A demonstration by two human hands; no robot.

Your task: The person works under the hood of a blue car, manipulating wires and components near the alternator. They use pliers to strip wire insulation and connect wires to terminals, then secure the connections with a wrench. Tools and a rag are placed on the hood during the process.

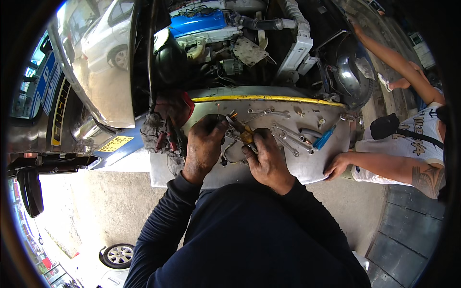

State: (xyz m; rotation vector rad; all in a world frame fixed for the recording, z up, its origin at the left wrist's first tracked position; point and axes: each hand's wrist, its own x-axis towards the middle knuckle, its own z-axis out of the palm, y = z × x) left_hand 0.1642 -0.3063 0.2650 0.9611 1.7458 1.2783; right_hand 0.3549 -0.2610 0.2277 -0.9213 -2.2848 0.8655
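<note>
**Pliers at the fingertips over a tool-strewn metal panel**

Right in front of the person, the right hand [270, 161] is wrapped around yellow-handled pliers [248, 136], their nose angled up toward the other hand. The left hand [201, 144] is curled, its thumb bent in toward the forefinger, just beside that nose. A thin orange-tipped piece [234, 114] shows there; from where I stand I cannot tell whether the fingers or the pliers grip it. Both hands are over a grey metal panel [309, 170], close to its near edge.

To the right of the pliers lie several wrenches [286, 138], and beyond them a screwdriver with a blue handle [325, 138]. On the left, near the left wrist, a grey rag [154, 132] is heaped beside a red cloth [181, 108]. A yellow strip [269, 98] runs along the far side, and past it sits the open engine bay with its blue cover [198, 23]. At the right, a co-worker's hand [337, 165] rests on the panel's edge.
</note>
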